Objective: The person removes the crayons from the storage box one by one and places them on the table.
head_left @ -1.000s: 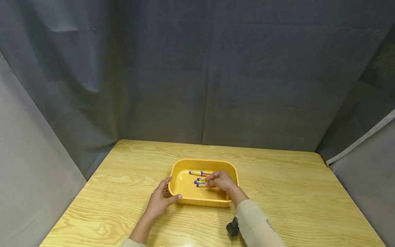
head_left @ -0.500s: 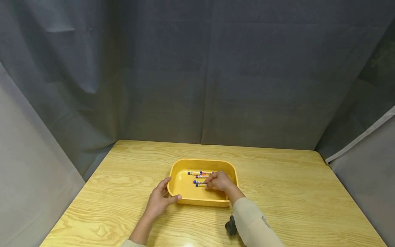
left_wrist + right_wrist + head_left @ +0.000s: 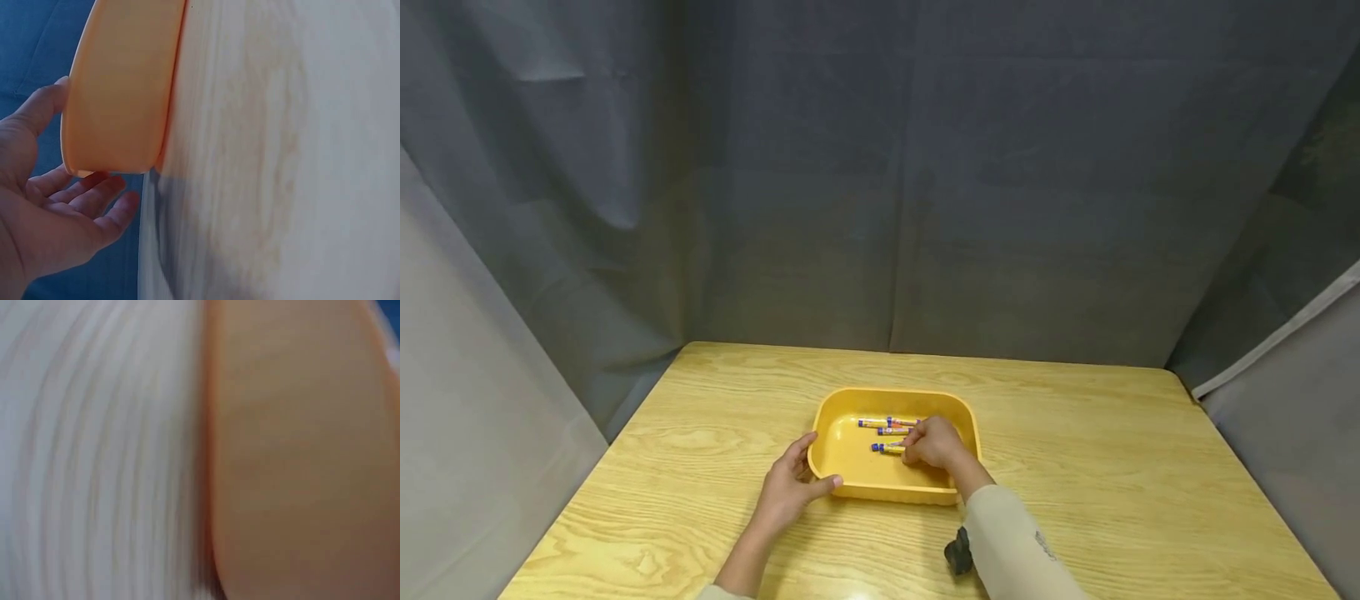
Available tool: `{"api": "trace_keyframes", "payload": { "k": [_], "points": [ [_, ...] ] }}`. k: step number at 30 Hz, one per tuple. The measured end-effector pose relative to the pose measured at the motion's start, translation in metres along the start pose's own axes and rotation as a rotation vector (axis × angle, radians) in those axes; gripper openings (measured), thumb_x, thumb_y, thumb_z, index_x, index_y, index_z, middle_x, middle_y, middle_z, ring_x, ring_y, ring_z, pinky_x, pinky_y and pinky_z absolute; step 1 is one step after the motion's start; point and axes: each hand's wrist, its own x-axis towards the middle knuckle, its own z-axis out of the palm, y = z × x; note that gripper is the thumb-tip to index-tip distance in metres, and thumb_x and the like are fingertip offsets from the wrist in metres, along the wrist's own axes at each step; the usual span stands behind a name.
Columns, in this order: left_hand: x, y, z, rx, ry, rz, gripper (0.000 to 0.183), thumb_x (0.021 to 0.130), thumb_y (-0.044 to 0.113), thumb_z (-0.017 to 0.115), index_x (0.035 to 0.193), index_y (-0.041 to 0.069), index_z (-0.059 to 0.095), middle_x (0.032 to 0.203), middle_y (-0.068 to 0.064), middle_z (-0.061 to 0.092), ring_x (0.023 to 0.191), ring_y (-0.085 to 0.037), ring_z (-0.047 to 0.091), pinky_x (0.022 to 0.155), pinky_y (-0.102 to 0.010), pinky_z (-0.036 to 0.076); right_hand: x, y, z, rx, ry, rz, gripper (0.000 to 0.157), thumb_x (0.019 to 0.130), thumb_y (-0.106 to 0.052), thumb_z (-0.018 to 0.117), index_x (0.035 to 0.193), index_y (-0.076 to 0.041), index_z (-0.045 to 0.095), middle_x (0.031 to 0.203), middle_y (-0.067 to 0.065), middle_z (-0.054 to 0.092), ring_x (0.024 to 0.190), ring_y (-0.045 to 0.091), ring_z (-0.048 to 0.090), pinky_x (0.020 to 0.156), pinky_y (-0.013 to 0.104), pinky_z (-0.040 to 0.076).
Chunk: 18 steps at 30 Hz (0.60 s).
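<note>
A yellow plastic tray [image 3: 895,492] sits on the table, holding several small yellow sticks [image 3: 872,423] with blue ends; their exact kind is too small to tell. My left hand [image 3: 786,490] grips the tray's near left corner, thumb on the front rim and fingers along the side. In the left wrist view, that hand [image 3: 62,219] holds the outer wall of the tray [image 3: 119,94]. Inside the tray, my right hand [image 3: 936,443] pinches the right end of a near yellow stick [image 3: 892,448]. The fingers cover part of it. The right wrist view is blurred and shows mainly the tray wall [image 3: 306,450].
The wood-grain table [image 3: 700,433] extends around the tray on all sides. Dark grey curtains [image 3: 805,208] hang behind it, with lighter panels at left and right. A small black device [image 3: 958,552] is on my right sleeve [image 3: 1018,542].
My right hand has stayed over the tray's right half, its fingers shifting slightly. The near sticks have moved a little under them, and one stick now lies farther back. The left hand stays put.
</note>
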Motion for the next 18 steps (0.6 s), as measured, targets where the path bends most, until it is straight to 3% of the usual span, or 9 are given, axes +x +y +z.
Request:
{"api": "trace_keyframes", "payload": {
  "k": [3,8,14,18],
  "points": [
    [0.000,-0.003,-0.002,0.034,0.011,0.013,0.090,0.067,0.023,0.084,0.141,0.006,0.036,0.136,-0.024,0.042,0.122,-0.041,0.042,0.094,-0.042,0.042,-0.005,-0.004,0.000,0.057,0.026,-0.024,0.008,0.068,-0.003,0.076,0.070,-0.006,0.069,0.074,-0.001,0.064,0.064,0.014,0.049,0.056,0.027,0.043],
    [0.000,-0.004,-0.003,0.053,0.011,0.015,0.088,0.069,0.023,0.083,0.141,0.006,0.037,0.133,-0.024,0.044,0.121,-0.041,0.042,0.092,-0.042,0.044,-0.011,-0.010,-0.002,0.124,0.033,-0.052,0.007,0.072,-0.003,0.076,0.073,-0.006,0.070,0.085,0.000,0.066,0.078,0.016,0.054,0.065,0.030,0.047],
    [0.000,-0.004,-0.002,0.065,0.017,0.006,0.089,0.067,0.024,0.084,0.141,0.006,0.037,0.134,-0.024,0.044,0.122,-0.041,0.042,0.092,-0.042,0.044,-0.021,-0.013,-0.011,0.154,0.010,-0.105,0.006,0.074,-0.005,0.075,0.078,-0.005,0.070,0.082,0.002,0.063,0.065,0.016,0.051,0.052,0.028,0.044],
    [0.001,-0.002,0.000,0.066,0.025,0.013,0.089,0.067,0.022,0.084,0.141,0.005,0.037,0.132,-0.024,0.046,0.121,-0.040,0.043,0.093,-0.043,0.043,-0.027,-0.011,-0.025,0.202,-0.002,-0.163,0.007,0.077,-0.005,0.073,0.083,-0.004,0.069,0.088,0.004,0.058,0.072,0.019,0.049,0.056,0.028,0.042]
  ]
}}
